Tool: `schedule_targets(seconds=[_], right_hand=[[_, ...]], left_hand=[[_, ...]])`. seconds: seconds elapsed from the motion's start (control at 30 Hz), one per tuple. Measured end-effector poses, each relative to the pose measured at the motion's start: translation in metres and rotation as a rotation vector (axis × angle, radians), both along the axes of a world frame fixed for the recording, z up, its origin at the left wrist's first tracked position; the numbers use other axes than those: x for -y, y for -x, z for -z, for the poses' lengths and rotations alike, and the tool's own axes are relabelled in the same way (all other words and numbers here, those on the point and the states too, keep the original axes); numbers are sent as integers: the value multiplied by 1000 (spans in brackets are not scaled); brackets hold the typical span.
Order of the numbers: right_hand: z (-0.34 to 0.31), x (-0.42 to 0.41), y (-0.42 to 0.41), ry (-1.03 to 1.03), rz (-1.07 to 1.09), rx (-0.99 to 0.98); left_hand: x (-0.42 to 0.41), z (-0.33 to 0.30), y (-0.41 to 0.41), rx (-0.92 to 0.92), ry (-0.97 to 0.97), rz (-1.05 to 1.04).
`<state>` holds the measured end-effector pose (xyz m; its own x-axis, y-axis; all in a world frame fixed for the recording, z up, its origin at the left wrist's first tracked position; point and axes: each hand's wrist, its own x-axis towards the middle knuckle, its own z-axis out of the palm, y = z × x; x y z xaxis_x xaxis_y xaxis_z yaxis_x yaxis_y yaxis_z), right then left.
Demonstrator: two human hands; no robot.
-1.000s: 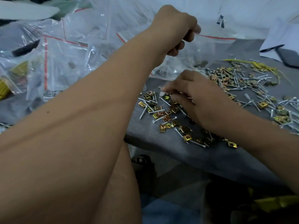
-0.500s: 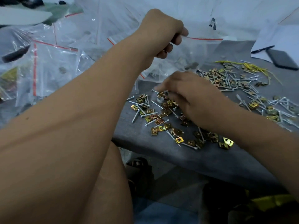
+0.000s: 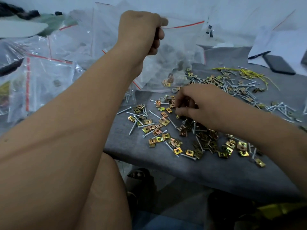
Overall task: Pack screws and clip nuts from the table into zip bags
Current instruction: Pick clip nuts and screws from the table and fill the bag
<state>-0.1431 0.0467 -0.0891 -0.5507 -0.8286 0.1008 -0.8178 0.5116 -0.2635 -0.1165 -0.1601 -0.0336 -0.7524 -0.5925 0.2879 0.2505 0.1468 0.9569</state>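
My left hand grips the top edge of a clear zip bag with a red seal line and holds it up above the table. A few clip nuts and other parts lie in the bag's bottom. My right hand is down on the pile of gold clip nuts and silver screws, its fingers curled and pinching small parts there. What exactly it pinches is hidden by the fingers. More screws and nuts lie spread to the right.
The grey table has its front edge close to my knee. Many clear zip bags are heaped at the left and back. Yellow wire ties and a dark phone lie at the back right.
My left hand has lifted the bag higher. My right hand's fingers have curled onto parts in the pile. The view has shifted a little.
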Motion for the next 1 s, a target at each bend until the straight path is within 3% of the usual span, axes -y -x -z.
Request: schedule_targets(seconds=[0.27, 0.5, 0.73, 0.83, 1.0], right_hand=[[4, 14, 3, 367, -15, 35], [26, 28, 15, 152, -5, -119], [25, 14, 20, 230, -37, -69], [22, 12, 19, 453, 58, 81], [8, 18, 20, 773, 277, 705]], left_hand=[[-8, -2, 4, -49, -14, -48], [-9, -2, 6, -44, -5, -29], [-6, 0, 10, -41, -22, -23], [-8, 2, 11, -41, -23, -17], [-7, 1, 13, -32, -47, -22]])
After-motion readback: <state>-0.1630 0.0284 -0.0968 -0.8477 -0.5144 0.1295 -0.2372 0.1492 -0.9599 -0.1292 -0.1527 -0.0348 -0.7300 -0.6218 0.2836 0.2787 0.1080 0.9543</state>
